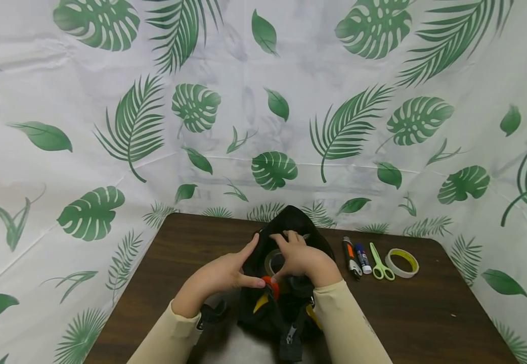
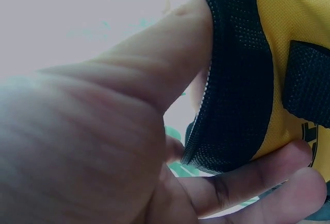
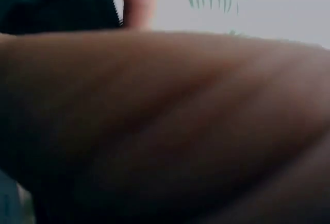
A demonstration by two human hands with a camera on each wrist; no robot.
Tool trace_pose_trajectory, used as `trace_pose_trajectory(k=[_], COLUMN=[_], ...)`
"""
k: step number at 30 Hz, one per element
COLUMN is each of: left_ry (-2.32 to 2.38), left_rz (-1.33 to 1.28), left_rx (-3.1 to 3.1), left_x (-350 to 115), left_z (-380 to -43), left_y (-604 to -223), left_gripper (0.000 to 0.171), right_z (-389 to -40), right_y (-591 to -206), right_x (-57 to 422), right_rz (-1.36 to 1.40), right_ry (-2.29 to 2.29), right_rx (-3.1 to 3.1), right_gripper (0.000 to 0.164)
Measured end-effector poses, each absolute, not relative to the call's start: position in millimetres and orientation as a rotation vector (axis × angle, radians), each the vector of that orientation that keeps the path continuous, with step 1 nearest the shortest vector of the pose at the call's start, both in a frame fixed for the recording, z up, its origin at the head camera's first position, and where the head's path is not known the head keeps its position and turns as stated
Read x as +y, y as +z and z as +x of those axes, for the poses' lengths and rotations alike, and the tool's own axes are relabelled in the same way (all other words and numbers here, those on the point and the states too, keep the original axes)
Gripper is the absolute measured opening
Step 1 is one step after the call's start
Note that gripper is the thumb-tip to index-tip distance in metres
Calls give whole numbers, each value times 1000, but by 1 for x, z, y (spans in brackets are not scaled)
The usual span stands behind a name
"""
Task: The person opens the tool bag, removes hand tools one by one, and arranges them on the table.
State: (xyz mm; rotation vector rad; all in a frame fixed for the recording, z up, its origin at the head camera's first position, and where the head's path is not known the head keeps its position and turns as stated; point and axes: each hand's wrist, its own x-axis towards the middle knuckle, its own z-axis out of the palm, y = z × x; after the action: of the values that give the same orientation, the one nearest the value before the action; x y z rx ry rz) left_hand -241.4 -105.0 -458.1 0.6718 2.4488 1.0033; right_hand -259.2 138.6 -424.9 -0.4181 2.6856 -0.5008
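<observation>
At the bottom of the head view, two cream sleeves (image 1: pixel 350 323) are reaching in toward the centre. Between them, at the lower centre of the frame, a black-and-yellow zippered bag (image 1: pixel 272 318) is resting on the table, its dark strap and metal zip pull (image 1: pixel 292 333) hanging toward the bottom edge and its yellow panels showing low on both sides. The left hand (image 1: pixel 227 275) is grasping the bag's rim from the left; in the left wrist view its thumb is lying along the zippered edge while other fingers are pressing the yellow fabric outside. The right hand (image 1: pixel 302 258) is bending over the opening from the right; the right wrist view is mostly filled by skin, so what its fingertips are grasping cannot be told. A red piece (image 1: pixel 273 285) is showing between the two thumbs, and a tape roll (image 1: pixel 268 259) is sitting just above it, inside the opening. Farther right of centre, a black-and-orange utility knife (image 1: pixel 351 258), a blue glue stick (image 1: pixel 362 259), light-green scissors (image 1: pixel 379 265) and a masking tape roll (image 1: pixel 403 274) are lying side by side on the dark wooden table (image 1: pixel 427 308). Behind everything, a white leaf-print backdrop (image 1: pixel 245 121) is filling the upper frame.
</observation>
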Motion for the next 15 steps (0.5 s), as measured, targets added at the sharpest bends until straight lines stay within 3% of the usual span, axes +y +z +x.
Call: trace_pose_trajectory(k=[9, 15], left_ry=[978, 982], left_rz=[679, 662], left_rx=[2464, 2473], left_x=[-105, -105], left_z=[-242, -240], left_y=[-456, -455], left_gripper=[118, 119], right_z=[-277, -284], right_y=[-463, -483], right_x=[167, 186], right_rz=[-432, -404], right_ry=[-730, -1007], right_rx=[2538, 2428], right_gripper=[120, 110])
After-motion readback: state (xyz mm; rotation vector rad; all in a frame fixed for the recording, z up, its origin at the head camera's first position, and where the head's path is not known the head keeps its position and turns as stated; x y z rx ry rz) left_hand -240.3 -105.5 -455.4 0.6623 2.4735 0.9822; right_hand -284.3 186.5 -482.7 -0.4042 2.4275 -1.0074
